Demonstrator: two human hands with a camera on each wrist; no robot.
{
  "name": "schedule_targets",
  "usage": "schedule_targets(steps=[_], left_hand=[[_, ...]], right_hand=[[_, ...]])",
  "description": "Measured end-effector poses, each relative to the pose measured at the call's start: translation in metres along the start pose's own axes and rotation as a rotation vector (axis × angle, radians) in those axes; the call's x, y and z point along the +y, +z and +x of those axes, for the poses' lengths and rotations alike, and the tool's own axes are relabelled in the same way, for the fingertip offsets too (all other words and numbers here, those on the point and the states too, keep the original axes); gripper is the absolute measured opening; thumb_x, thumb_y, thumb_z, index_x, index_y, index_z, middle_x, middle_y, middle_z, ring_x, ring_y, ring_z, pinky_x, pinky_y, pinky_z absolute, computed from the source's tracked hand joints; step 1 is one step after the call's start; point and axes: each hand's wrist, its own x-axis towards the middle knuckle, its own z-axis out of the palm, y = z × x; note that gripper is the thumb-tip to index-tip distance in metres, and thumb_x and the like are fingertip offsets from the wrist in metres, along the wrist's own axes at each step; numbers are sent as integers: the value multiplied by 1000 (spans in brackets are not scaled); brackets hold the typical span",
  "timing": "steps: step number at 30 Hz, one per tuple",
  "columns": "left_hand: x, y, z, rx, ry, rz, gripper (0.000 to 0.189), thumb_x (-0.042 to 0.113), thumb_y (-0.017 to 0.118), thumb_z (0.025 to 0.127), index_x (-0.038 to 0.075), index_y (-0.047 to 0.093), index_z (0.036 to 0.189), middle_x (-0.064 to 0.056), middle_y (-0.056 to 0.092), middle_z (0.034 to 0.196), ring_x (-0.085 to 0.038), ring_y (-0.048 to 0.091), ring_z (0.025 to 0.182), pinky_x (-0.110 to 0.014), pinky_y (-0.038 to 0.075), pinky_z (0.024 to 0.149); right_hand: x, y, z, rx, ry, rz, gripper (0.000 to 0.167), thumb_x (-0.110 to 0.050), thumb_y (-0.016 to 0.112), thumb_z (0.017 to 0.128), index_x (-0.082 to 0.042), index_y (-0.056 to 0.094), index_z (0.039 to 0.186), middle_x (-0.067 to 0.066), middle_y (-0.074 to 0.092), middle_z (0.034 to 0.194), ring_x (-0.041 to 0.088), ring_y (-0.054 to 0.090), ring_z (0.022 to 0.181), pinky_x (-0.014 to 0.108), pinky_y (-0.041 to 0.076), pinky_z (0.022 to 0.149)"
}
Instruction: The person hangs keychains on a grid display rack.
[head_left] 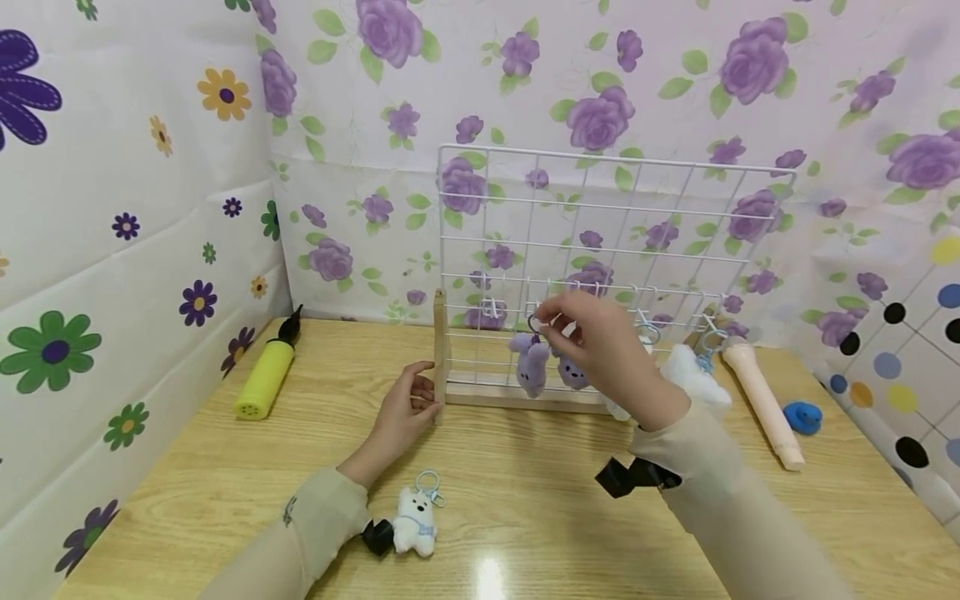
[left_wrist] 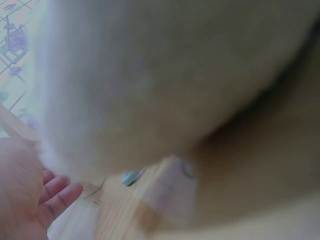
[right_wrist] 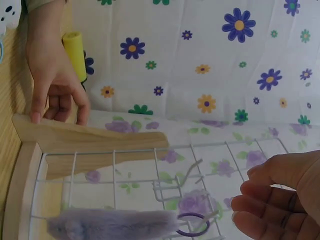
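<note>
A white wire grid rack [head_left: 585, 250] stands in wooden feet. Against its left wooden upright [head_left: 440, 350] rest the fingertips of my left hand [head_left: 401, 408]. My right hand [head_left: 600, 346] is beside the purple ring [right_wrist: 194, 225] of a purple plush keychain [head_left: 532, 367], which hangs from a hook [right_wrist: 187, 180]. In the right wrist view its fingers are loosely bent and apart from the ring. Another purple plush [head_left: 573, 373] hangs partly behind the hand. By my left wrist lies a white bear keychain [head_left: 415, 523]; blurred white fur [left_wrist: 125, 90] fills the left wrist view.
A white plush keychain [head_left: 693, 379] hangs at the rack's right. A yellow pump [head_left: 267, 375] lies at left on the wooden table [head_left: 525, 500]. A pale tube [head_left: 763, 404] and a blue toy duck [head_left: 802, 417] lie at right. Floral sheets line the walls.
</note>
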Motion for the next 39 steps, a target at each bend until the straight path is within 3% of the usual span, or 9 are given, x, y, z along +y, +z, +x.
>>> schedule_targets(steps=[15, 21, 26, 29, 33, 39], left_hand=[[3, 1, 0, -7, -12, 0, 62, -8, 68, 82, 5, 41, 137, -18, 58, 105, -25, 60, 91, -24, 55, 76], [4, 3, 1, -3, -31, -12, 62, -8, 68, 83, 5, 42, 137, -21, 57, 107, -29, 61, 93, -32, 55, 79], [28, -2, -4, -19, -53, -8, 60, -11, 65, 83, -2, 39, 137, -27, 56, 108, -36, 60, 95, -39, 55, 82], [25, -2, -4, -17, -43, -11, 61, -10, 65, 83, -1, 39, 137, -25, 56, 108, -35, 60, 95, -37, 55, 81], [2, 1, 0, -2, -23, -10, 62, -8, 67, 83, 5, 41, 137, -20, 57, 108, -29, 61, 94, -31, 56, 79], [-1, 1, 0, 2, 3, 3, 62, -8, 68, 82, 6, 41, 136, -17, 58, 105, -26, 61, 91, -26, 55, 77]], right_hand=[[-15, 38, -28, 30, -93, 181, 17, -4, 68, 87, -5, 66, 104, 7, 68, 96, 12, 64, 77, 19, 55, 63], [-17, 60, -39, -73, -41, 243, 16, -7, 68, 88, -9, 66, 105, 6, 68, 100, 12, 65, 83, 18, 54, 66], [-17, 82, -46, -178, 28, 342, 16, -11, 66, 90, -9, 66, 106, 7, 68, 103, 15, 65, 87, 18, 54, 69], [-16, 97, -50, -234, 54, 382, 16, -13, 65, 91, -9, 66, 107, 7, 68, 103, 17, 64, 89, 19, 54, 70], [-16, 117, -56, -306, 84, 417, 17, -13, 66, 91, -7, 66, 107, 7, 68, 104, 19, 65, 91, 18, 53, 71], [-16, 139, -60, -371, 128, 488, 18, -11, 67, 89, -3, 66, 106, 8, 69, 103, 19, 65, 90, 17, 53, 70]])
